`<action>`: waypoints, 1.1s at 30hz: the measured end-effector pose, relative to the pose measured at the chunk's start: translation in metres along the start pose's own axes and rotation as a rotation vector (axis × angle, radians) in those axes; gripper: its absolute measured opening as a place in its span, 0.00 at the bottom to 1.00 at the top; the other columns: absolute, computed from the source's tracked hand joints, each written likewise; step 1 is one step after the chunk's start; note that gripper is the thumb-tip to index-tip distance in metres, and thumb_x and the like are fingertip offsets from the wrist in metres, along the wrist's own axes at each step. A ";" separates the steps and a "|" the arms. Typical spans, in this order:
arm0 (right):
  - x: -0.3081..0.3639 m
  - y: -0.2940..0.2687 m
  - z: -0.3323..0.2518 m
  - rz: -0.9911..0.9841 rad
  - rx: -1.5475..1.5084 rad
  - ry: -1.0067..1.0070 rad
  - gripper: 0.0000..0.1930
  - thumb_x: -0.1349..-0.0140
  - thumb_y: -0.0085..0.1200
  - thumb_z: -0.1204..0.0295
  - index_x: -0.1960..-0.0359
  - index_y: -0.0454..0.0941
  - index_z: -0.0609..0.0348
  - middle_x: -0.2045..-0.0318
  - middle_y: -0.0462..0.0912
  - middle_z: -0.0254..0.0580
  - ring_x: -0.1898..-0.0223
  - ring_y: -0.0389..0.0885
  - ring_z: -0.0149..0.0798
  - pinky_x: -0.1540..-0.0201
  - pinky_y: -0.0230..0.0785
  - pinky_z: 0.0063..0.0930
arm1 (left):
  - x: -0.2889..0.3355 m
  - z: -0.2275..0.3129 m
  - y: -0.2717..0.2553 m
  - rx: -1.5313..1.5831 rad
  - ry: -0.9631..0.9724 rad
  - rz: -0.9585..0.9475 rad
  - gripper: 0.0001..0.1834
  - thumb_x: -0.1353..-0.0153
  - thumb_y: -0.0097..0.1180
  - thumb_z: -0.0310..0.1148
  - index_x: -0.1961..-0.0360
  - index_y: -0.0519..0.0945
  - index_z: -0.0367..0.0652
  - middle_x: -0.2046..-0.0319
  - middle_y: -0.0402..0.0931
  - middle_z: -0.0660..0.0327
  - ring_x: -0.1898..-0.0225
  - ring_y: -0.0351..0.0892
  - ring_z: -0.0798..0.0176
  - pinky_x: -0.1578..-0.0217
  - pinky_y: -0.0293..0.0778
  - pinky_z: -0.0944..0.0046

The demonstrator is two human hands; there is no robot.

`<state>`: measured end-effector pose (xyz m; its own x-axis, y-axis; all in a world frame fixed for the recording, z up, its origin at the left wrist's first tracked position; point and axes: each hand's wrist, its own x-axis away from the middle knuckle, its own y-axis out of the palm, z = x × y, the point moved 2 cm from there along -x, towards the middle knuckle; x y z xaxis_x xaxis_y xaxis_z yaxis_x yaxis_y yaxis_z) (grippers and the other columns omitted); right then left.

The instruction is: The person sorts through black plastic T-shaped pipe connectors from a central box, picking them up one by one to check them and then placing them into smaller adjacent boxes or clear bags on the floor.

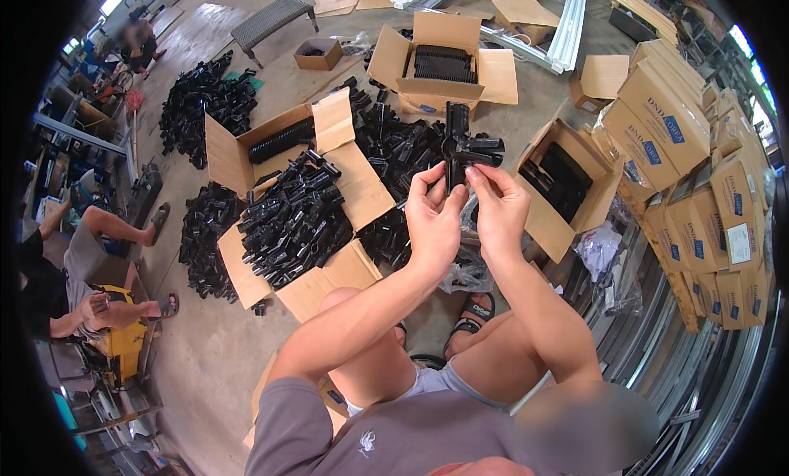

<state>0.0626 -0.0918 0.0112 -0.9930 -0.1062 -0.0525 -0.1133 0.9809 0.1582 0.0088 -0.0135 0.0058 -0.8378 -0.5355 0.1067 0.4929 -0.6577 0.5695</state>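
Up in front of me, both hands hold a black T-shaped tube fitting (454,147), one arm pointing away and another to the right. My left hand (436,221) closes on its near stem with thumb and fingers. Fingertips of my right hand (500,206) pinch it just under the side arm. Below and to the left, an open cardboard box (228,157) is heaped with loose black fittings (292,213). Another open box (604,188), right of my hands, contains black pieces. Beyond the fitting, a third box (500,73) holds a neat stack of black parts.
Piles of black fittings (205,106) lie on the concrete floor. Stacked cartons (657,123) and long metal profiles (657,369) line the right side. A woven bench (274,24) stands far off. At left another person's hand (92,305) is near a yellow object (121,344).
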 end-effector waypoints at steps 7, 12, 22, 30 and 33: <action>-0.001 -0.001 0.005 0.002 -0.092 0.036 0.07 0.38 0.62 0.78 0.60 0.84 0.68 0.64 0.86 0.38 0.62 0.80 0.25 0.56 0.71 0.19 | 0.000 -0.002 0.000 -0.001 0.016 -0.009 0.18 0.34 0.48 0.14 0.44 0.64 0.33 0.47 0.77 0.50 0.48 0.78 0.65 0.47 0.76 0.67; -0.003 -0.006 0.001 -0.063 -0.072 0.074 0.07 0.38 0.61 0.78 0.60 0.83 0.67 0.63 0.86 0.38 0.61 0.80 0.25 0.56 0.71 0.19 | 0.001 0.002 0.000 0.006 0.025 -0.002 0.18 0.34 0.48 0.14 0.44 0.64 0.33 0.48 0.78 0.50 0.48 0.78 0.65 0.47 0.77 0.67; -0.002 0.000 0.006 -0.086 0.010 0.029 0.08 0.38 0.62 0.75 0.60 0.82 0.67 0.63 0.85 0.38 0.61 0.80 0.26 0.54 0.71 0.21 | -0.002 -0.007 -0.009 -0.007 0.067 0.015 0.18 0.35 0.50 0.15 0.45 0.65 0.35 0.47 0.76 0.52 0.46 0.77 0.63 0.44 0.75 0.64; -0.005 -0.010 0.009 -0.037 0.106 -0.055 0.11 0.36 0.59 0.77 0.56 0.81 0.74 0.59 0.83 0.41 0.59 0.80 0.29 0.56 0.73 0.23 | -0.005 -0.012 -0.002 -0.025 0.068 -0.025 0.19 0.36 0.51 0.13 0.45 0.67 0.33 0.45 0.75 0.52 0.43 0.75 0.64 0.42 0.72 0.66; -0.005 -0.007 0.009 -0.077 0.180 -0.105 0.12 0.35 0.59 0.75 0.56 0.81 0.74 0.59 0.83 0.43 0.60 0.81 0.29 0.57 0.73 0.23 | -0.004 -0.007 -0.005 -0.021 0.083 -0.015 0.19 0.35 0.50 0.14 0.44 0.66 0.33 0.47 0.77 0.52 0.46 0.76 0.66 0.45 0.74 0.67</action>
<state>0.0687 -0.0968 0.0012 -0.9715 -0.1732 -0.1620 -0.1708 0.9849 -0.0284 0.0114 -0.0118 -0.0031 -0.8235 -0.5665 0.0299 0.4856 -0.6767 0.5533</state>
